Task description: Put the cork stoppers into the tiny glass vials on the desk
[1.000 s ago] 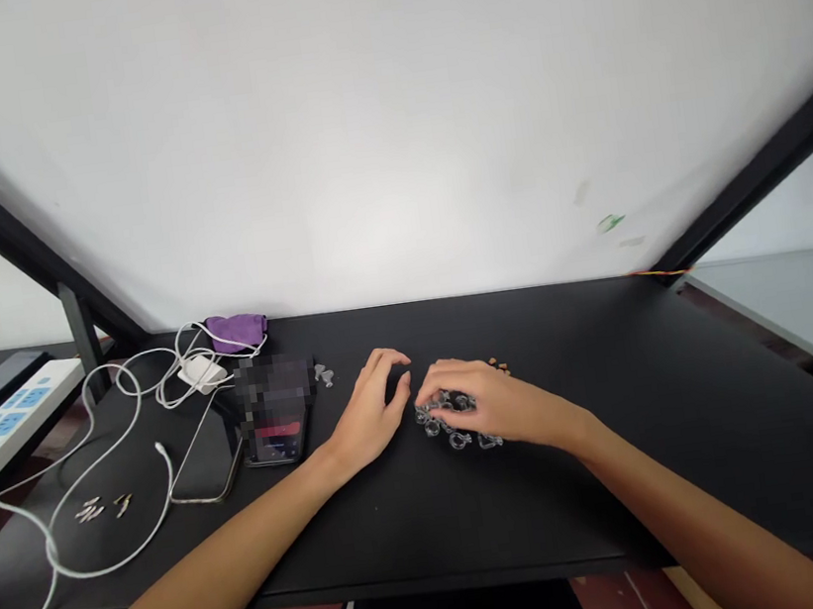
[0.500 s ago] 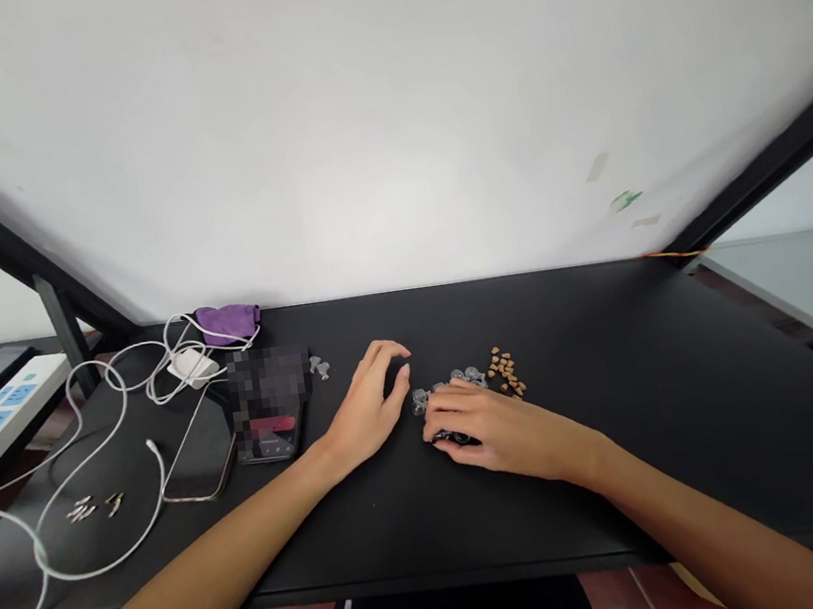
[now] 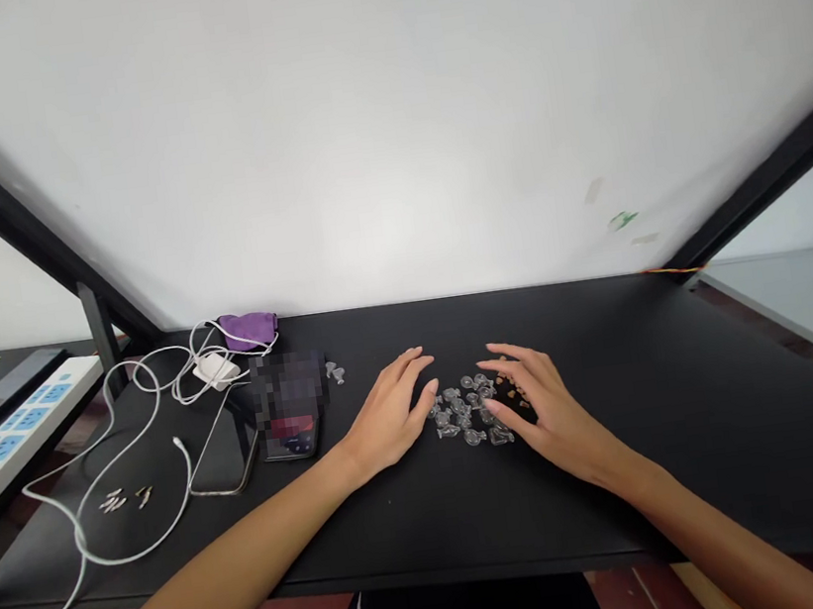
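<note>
Several small clear plastic pieces (image 3: 457,406) lie in a loose cluster on the black table between my two hands. My left hand (image 3: 394,404) rests at the cluster's left side, fingers apart and holding nothing. On the right, my right hand (image 3: 543,401) is spread with its thumb and fingertips at the cluster's edge, and I see nothing in its grasp. Small tan pieces (image 3: 514,392) lie behind and under the right hand, which partly hides them. Two more clear pieces (image 3: 336,373) sit apart, beyond my left hand near the phones.
Left of my hands lie a phone with a lit screen (image 3: 292,429) and a dark phone (image 3: 224,443). White cables (image 3: 156,397), a white charger (image 3: 215,371), a purple cloth item (image 3: 249,329) and small metallic bits (image 3: 114,502) are farther left. A power strip (image 3: 25,430) stands at the far left.
My right hand has lifted off the clear pieces and moved right, its fingers opening and a dark item no longer showing beneath it. More of the clear cluster shows. The view has shifted slightly.
</note>
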The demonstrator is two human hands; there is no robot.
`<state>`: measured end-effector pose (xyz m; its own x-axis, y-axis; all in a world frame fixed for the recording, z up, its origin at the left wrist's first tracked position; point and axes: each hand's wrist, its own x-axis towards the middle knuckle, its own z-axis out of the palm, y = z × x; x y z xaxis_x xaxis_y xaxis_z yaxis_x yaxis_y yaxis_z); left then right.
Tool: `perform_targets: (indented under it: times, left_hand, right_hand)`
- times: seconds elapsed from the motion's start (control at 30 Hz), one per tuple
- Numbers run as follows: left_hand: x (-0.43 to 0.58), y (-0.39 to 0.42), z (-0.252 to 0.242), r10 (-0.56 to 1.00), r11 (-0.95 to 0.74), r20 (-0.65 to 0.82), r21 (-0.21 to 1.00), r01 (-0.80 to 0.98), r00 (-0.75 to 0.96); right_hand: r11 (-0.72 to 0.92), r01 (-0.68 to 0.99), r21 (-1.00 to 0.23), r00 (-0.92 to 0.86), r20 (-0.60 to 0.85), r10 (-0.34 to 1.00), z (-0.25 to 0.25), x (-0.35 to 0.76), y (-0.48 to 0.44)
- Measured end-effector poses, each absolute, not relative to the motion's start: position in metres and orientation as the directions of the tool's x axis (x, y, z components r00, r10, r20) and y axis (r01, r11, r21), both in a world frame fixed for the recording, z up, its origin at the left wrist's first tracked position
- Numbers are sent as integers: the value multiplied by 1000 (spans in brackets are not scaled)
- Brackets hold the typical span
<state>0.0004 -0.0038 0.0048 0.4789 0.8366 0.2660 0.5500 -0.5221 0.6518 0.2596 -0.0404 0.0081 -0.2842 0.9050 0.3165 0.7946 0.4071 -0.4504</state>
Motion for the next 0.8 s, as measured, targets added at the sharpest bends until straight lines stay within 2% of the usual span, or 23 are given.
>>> perform_targets:
  times: [0.17, 0.33, 0.53, 0.8]
  left_hand:
    - [1, -2, 3, 849, -509, 249, 623, 594, 466]
    - [2, -1, 3, 833, -544, 275, 569, 617, 480]
    - [5, -10, 2, 843, -521, 229, 568, 637, 486]
    - [6, -17, -1, 841, -515, 187, 564, 646, 507]
  right_hand:
    - [337, 851, -402, -195, 354, 915, -9, 281, -50]
    - [320, 882, -345, -231, 276, 933, -9, 276, -53]
    - [302, 889, -343, -245, 200, 949, -10, 272, -54]
    - [345, 901, -265, -296, 208, 932, -14, 272, -54]
